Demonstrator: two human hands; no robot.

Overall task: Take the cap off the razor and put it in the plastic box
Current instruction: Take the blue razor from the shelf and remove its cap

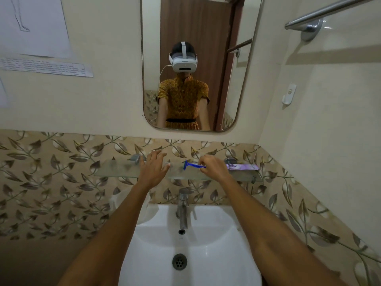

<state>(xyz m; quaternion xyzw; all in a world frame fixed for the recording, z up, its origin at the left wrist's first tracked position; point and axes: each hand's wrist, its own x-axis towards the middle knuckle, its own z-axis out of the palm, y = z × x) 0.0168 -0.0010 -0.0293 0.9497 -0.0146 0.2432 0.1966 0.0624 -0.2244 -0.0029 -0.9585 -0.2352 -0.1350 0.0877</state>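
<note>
Plastic box: translucent, low at left of centre beside the basin, mostly hidden behind my left forearm; contents cannot be told.

Razor: blue, lying roughly level over the glass shelf at mid-frame, head pointing left. Cannot tell whether the cap is on the head.

My right hand: fingertips pinching the razor's handle at its right end. My left hand: fingers spread, palm down over the shelf, just left of the razor head, holding nothing.

Shelf also carries a purple packet, just right of my right hand.

Below the shelf: metal tap over the white basin, drain at bottom centre. Wall behind is leaf-patterned tile. Mirror at top centre, towel rail upper right, paper sheets upper left.
</note>
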